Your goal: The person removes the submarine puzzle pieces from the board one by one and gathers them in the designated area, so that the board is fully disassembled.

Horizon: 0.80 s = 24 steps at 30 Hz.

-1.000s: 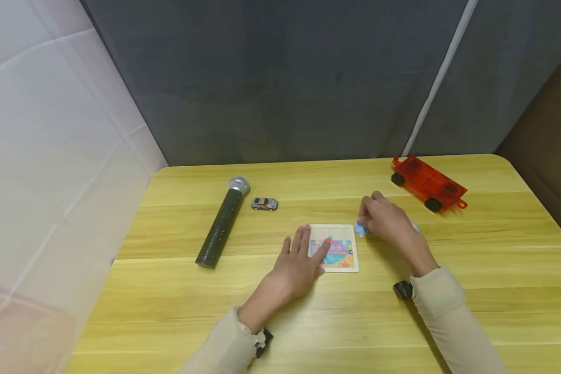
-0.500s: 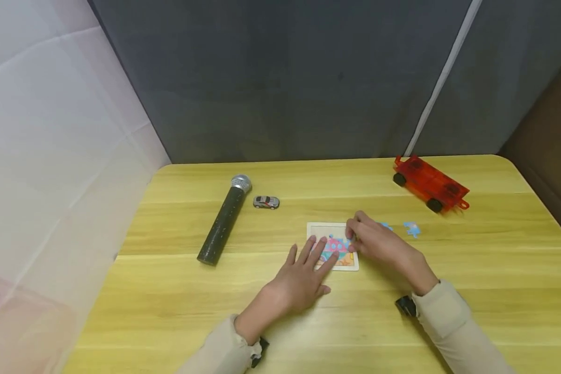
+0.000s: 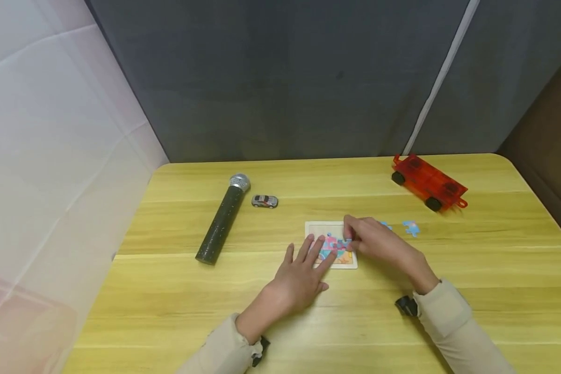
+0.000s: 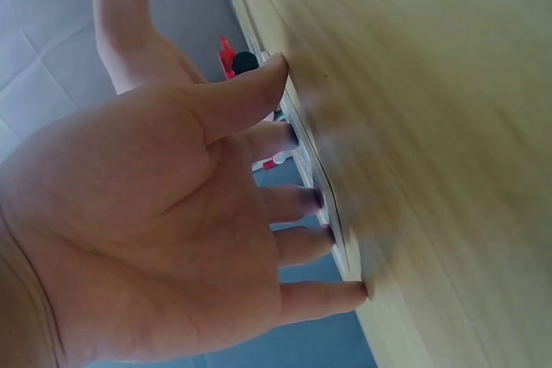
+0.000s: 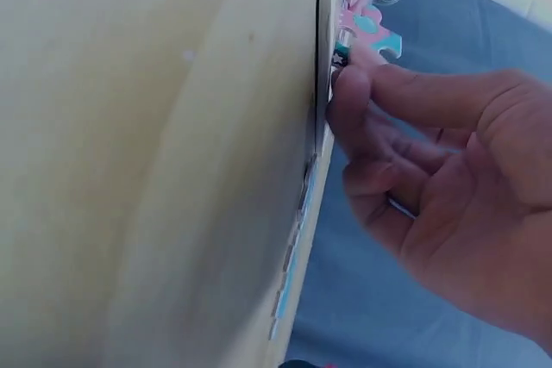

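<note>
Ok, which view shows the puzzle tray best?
The head view: it looks down onto the tray, though the left hand and right hand hide parts. Both wrist views show only a thin, nearly edge-on strip of it.

1. The right hand [image 3: 376,241] has moved leftward from the tabletop beside the puzzle tray [image 3: 318,227] to its right side, where it now pinches a pink-and-teal jigsaw piece [image 5: 373,30].
2. The left hand [image 3: 299,283] has shifted: its fingertips reach less far up the tray, and its thumb now lies off the near edge.
3. A loose blue jigsaw piece [image 3: 411,228], earlier mostly hidden behind the right hand, now shows fully.
</note>
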Tool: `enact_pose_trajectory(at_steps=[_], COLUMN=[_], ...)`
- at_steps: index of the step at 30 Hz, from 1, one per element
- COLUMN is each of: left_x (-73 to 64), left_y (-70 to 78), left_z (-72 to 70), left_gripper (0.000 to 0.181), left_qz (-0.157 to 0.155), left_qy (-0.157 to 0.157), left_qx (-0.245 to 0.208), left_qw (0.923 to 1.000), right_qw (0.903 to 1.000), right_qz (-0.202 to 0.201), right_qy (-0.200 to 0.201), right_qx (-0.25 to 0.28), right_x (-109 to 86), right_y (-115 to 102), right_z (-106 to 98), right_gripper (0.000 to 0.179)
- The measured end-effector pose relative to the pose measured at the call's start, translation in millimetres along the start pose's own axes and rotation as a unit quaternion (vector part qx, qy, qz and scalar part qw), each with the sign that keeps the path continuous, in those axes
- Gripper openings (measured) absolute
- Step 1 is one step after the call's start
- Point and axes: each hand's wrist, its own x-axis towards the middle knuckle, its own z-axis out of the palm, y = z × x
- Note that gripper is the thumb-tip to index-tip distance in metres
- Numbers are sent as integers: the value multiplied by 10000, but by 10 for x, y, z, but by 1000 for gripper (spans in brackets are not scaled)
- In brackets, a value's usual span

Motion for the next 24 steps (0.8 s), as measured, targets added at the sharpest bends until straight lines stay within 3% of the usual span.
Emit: enact_pose_trajectory(at_steps=[5,8,13,16,21,24], left_x=[-11,-15,-20,-29,-46,-50], left_y=[-4,-6,-15,-23,-32,-33], left_z=[-19,-11,10,10,8,2], left_gripper=[70,70,69,69,69,69], left_qz=[-10,12,3,-15,-19,-6], left_qy=[34,35,68,81,105,133], left_qx=[28,-24,-55,-87,-150,-152], left_qw=[10000,10000,10000,9999,9998,9998], right_qw=[9967,9903,9597,9478,9669,9698], right_qz=[183,404,1176,1676,1816,1957], right_qy=[-28,-428,-1682,-1899,-1535,-1358], right_qx=[791,1256,1917,1937,923,517], right_x=[-78,-236,-532,-611,-601,-575], right_y=[92,264,632,776,805,756], right_z=[-238,-486,-777,-840,-871,-869], right_gripper=[21,18,16,15,18,19])
